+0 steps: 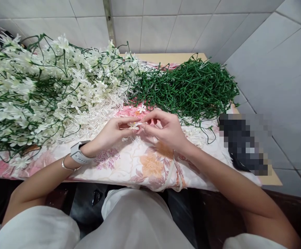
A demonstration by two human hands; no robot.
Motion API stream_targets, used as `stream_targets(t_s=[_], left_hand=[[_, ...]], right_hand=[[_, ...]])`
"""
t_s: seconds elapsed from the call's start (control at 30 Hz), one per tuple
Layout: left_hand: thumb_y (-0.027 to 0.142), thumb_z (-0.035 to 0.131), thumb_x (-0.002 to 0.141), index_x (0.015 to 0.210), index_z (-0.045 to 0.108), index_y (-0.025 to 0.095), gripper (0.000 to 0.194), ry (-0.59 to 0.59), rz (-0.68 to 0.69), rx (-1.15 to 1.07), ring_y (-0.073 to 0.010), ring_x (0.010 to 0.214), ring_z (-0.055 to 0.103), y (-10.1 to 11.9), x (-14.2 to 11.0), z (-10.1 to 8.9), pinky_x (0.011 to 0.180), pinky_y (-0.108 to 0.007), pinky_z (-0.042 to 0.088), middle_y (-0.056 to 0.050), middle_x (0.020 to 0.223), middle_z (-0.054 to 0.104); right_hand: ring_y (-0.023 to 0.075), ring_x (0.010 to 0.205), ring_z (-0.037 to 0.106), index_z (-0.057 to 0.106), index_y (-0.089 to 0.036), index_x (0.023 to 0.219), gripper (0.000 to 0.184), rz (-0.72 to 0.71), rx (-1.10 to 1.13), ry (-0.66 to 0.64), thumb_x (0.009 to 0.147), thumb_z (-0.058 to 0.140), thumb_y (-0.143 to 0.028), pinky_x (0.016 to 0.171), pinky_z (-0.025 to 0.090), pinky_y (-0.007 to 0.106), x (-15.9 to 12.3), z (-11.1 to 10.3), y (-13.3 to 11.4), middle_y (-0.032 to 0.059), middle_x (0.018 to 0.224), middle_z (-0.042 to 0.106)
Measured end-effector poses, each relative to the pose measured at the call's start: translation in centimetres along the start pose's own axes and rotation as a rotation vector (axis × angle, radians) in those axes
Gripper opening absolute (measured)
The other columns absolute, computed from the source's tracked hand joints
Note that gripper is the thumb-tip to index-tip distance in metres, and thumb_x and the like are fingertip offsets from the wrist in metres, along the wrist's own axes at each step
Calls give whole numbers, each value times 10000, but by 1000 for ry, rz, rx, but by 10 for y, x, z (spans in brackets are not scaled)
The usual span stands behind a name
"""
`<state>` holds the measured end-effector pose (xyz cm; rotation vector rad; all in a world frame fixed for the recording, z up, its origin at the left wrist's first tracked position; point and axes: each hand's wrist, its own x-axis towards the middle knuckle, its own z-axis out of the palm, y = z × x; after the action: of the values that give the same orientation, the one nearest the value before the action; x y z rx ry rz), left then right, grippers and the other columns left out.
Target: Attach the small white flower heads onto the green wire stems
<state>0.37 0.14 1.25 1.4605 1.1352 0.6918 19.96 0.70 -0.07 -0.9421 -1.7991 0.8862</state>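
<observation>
A heap of white artificial flowers (43, 86) is lying along the bench's left side, bare green stems (192, 88) piling toward its far right corner, a floral cloth (140, 166) covering the bench.

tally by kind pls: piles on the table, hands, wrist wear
Piles: 2 — white flower sprays, bare green stems
Hands: 2 — left hand, right hand, both pinching one small white blossom
Wrist wear: 2 — watch, bangle
Total: 6

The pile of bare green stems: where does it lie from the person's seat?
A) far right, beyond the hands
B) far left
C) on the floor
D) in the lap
A: the bare green stems are heaped on the table's far right, while the white flower sprays fill the left.
</observation>
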Motion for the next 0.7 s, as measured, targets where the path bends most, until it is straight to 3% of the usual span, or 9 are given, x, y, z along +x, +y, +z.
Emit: stream_targets(t_s=[0.2, 0.33, 0.43, 0.53, 0.63, 0.7], left_hand=[[221, 719, 737, 1153, 683, 177, 420, -2, 103, -8, -258, 1176, 591, -3, -3, 5, 1010, -353, 480, -71, 1252, 642], [231, 710, 752, 1176, 669, 176, 430, -2, 114, 9, -263, 1195, 578, -3, -5, 5, 1013, -360, 482, -73, 1276, 626], [256, 691, 781, 1221, 640, 190, 448, -4, 149, 15, -256, 1206, 569, -4, -6, 5, 1018, -358, 481, -71, 1308, 604], [272, 659, 815, 1265, 606, 208, 458, 10, 223, 40, -245, 1242, 540, -5, -9, 6, 1032, -354, 474, -67, 1351, 570], [285, 642, 829, 1268, 602, 237, 443, 35, 306, 123, -245, 1290, 492, -5, -10, 8, 1014, -352, 494, -57, 1370, 553], [304, 677, 802, 1282, 583, 265, 491, 69, 328, 145, -254, 1315, 459, -2, -10, 8, 963, -341, 530, -53, 1402, 519]], right_hand=[[156, 744, 573, 651, -190, 740, 82, -159, -203, -47, 789, 611, -139, 726, 445, 322, -3, 7, 0, 13, 739, 645], [161, 762, 560, 650, -203, 747, 105, -176, -247, -46, 796, 589, -133, 735, 449, 331, -4, 8, 1, 16, 756, 633], [168, 809, 566, 659, -207, 750, 91, -104, -212, 13, 771, 618, -128, 754, 454, 340, -6, 11, 2, 21, 800, 621], [165, 855, 598, 657, -199, 750, 50, 55, 16, 49, 757, 647, -151, 763, 478, 332, -7, 16, 4, 28, 874, 640], [134, 724, 609, 618, -182, 719, 59, 222, 304, 4, 754, 662, -199, 682, 501, 297, -7, 20, 4, 8, 776, 650], [119, 656, 593, 597, -180, 705, 85, 264, 345, 19, 746, 666, -208, 636, 501, 278, -7, 19, 3, -9, 705, 633]])
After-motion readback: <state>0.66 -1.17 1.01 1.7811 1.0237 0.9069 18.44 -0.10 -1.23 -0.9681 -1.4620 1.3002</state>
